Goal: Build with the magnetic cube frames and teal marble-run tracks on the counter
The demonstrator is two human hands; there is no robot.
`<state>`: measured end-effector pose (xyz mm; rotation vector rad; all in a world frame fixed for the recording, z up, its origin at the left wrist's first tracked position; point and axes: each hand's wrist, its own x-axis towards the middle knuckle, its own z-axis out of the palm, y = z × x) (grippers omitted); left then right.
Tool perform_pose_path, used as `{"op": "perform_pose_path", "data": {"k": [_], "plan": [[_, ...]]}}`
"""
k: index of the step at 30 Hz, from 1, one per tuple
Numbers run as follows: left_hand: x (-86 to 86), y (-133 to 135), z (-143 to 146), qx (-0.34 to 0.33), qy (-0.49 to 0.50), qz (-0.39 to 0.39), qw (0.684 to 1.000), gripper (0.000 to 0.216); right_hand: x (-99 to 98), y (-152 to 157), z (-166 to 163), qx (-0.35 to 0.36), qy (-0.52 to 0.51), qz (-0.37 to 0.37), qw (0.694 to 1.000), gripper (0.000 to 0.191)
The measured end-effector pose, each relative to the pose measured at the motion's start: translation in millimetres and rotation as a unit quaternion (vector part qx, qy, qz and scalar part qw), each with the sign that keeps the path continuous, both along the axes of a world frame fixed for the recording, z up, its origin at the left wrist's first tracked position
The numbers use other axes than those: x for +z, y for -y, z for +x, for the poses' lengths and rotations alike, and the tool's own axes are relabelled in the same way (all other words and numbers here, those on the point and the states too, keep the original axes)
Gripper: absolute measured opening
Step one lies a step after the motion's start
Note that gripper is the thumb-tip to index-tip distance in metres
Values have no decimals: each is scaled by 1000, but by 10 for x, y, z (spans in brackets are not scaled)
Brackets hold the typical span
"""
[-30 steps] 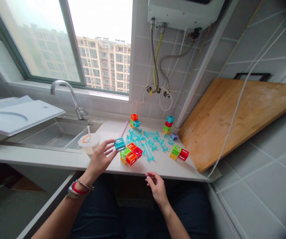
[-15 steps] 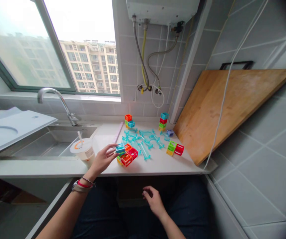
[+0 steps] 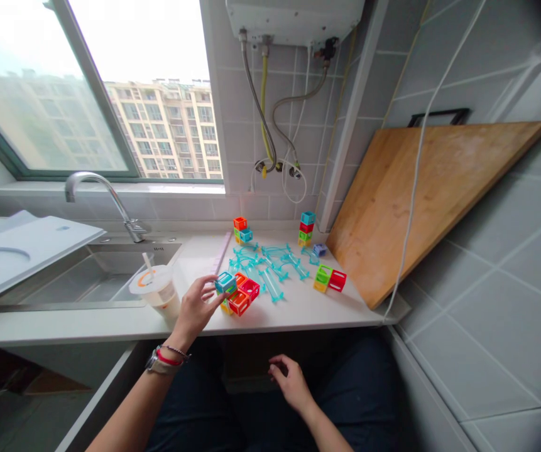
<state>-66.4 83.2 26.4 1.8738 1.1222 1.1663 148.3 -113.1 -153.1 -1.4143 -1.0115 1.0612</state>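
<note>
Now: left forearm enters from the lower left and reaches up and forward over the edge of the surface [image 3: 298, 311]. The wrist is nearly straight and carries a watch and a red band [image 3: 164, 359]. The left hand [image 3: 195, 309] has its palm turned toward the right, fingers spread and extended. Thumb and fingertips [image 3: 213, 284] are closed on the teal cube [image 3: 225, 281].

Teal cube: at the top left of the cube cluster [image 3: 242, 300], touching it. The cluster has orange, red, yellow and green hollow cubes and sits near the front edge of the surface. Whether the cube's weight is on the cluster or in the fingers, cannot tell.

Right hand [image 3: 291, 380]: low, below the surface edge, over the lap. Back of the hand faces up, fingers loosely curled and relaxed. It holds nothing and touches no toy piece.

Surroundings:
- Lidded cup with a straw [image 3: 157, 292] just left of the left hand, by the sink [image 3: 86, 276].
- Clear teal track pieces [image 3: 274, 263] scattered behind the cluster.
- Green, red and yellow cube group [image 3: 329, 278] to the right, apart from the cluster.
- Two short cube stacks at the back wall: one [image 3: 240, 229] left, one [image 3: 306, 227] right.
- Wooden board [image 3: 430, 194] leaning against the right wall.
</note>
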Motion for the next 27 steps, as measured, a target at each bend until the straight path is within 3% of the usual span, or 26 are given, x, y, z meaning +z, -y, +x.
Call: {"op": "perform_pose_path", "data": {"k": [4, 7, 9, 11, 14, 17, 22, 27], "plan": [[-22, 30, -18, -7, 8, -21, 1000, 70, 2, 20, -21, 4, 8, 3, 1000, 53], [-133, 70, -10, -21, 20, -59, 998, 80, 172, 64, -6, 8, 23, 9, 1000, 43], [-235, 108, 18, -23, 25, -75, 997, 80, 448, 39, 25, 5, 55, 45, 997, 33], [-332, 149, 58, -25, 28, -84, 996, 75, 821, -92, 63, -12, 135, 137, 981, 31], [-424, 202, 116, -26, 30, -97, 994, 59, 1356, -518, 109, -30, 232, 222, 947, 71], [-463, 235, 151, -26, 35, -108, 993, 46, 1658, -1045, 129, 21, 264, 239, 934, 85], [-521, 247, 159, -32, 52, -147, 987, 43, 1814, -1554, 118, 104, 286, 286, 909, 44], [-532, 235, 154, -28, 86, -173, 981, 44, 1849, -1660, 91, 139, 304, 323, 885, 38]]}}
